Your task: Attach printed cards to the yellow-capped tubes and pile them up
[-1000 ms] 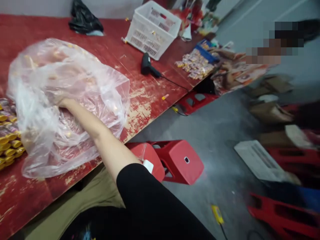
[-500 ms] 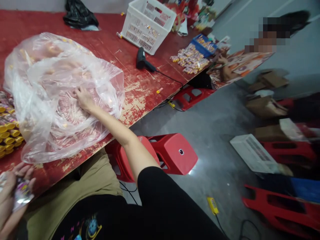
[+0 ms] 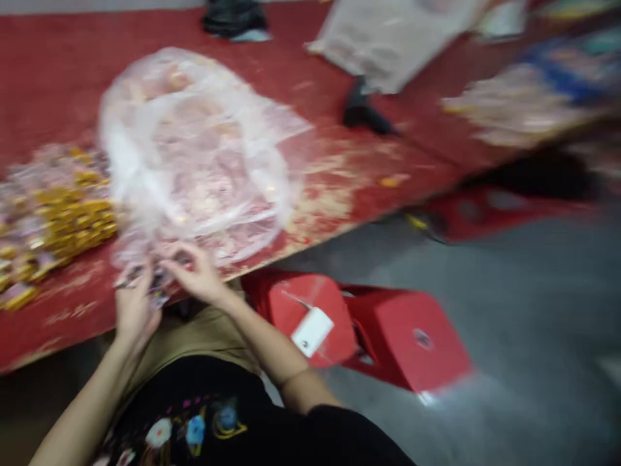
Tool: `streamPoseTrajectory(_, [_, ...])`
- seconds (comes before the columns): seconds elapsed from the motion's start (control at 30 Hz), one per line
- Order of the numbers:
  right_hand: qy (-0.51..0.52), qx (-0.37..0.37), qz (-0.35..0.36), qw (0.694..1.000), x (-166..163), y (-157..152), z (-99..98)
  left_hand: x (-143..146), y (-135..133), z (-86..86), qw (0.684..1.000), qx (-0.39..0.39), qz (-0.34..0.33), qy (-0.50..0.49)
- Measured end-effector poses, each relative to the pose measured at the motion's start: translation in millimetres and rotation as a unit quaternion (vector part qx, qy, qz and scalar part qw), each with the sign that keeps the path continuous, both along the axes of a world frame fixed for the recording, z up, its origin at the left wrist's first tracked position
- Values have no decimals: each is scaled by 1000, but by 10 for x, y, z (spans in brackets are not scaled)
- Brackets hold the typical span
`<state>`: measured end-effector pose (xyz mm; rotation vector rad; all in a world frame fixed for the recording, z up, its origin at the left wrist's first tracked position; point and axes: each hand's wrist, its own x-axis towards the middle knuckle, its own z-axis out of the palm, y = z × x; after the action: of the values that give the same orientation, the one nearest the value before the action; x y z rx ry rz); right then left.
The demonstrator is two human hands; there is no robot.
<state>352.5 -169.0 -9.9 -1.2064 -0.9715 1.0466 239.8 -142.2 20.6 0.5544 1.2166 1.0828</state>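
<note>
My left hand (image 3: 133, 307) is closed around a small shiny clear-wrapped packet (image 3: 159, 296) at the table's front edge. Beside it, the fingers of my right hand (image 3: 194, 275) are bent together over something small and dark that blur hides. Both hands are close to each other, at the near edge of a large clear plastic bag (image 3: 121, 175). The bag lies spread and crumpled, with pinkish, blurred contents showing through it. On its left is a pile of small wrapped tubes with yellow caps (image 3: 80, 217).
On the worn red table (image 3: 310, 155) lie a black heat gun (image 3: 361, 110), a white crate (image 3: 388, 39), a black bag (image 3: 235, 19) and another heap of packets (image 3: 514, 107). Two red stools (image 3: 315, 291) stand below, one carrying a white object (image 3: 313, 330).
My right hand has left the middle of the bag and come back beside my left. The left hand is now over the table edge. The view has swung left.
</note>
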Motion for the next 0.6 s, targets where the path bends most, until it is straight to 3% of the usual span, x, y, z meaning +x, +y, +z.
streamPoseTrajectory(0.1, [35, -46, 31, 998, 111, -43, -53, 46, -51, -50, 997, 15, 47, -54])
streamPoseTrajectory(0.27, [34, -67, 1, 997, 65, -65, -173, -31, -44, -135, 990, 12, 119, -81])
streamPoseTrajectory(0.47, [4, -60, -55, 997, -140, -126, -143, -83, -140, -70, 992, 16, 94, -81])
streamPoseTrajectory(0.6, [91, -53, -19, 994, -131, -100, -188, -92, -55, -79, 986, -19, 146, -74])
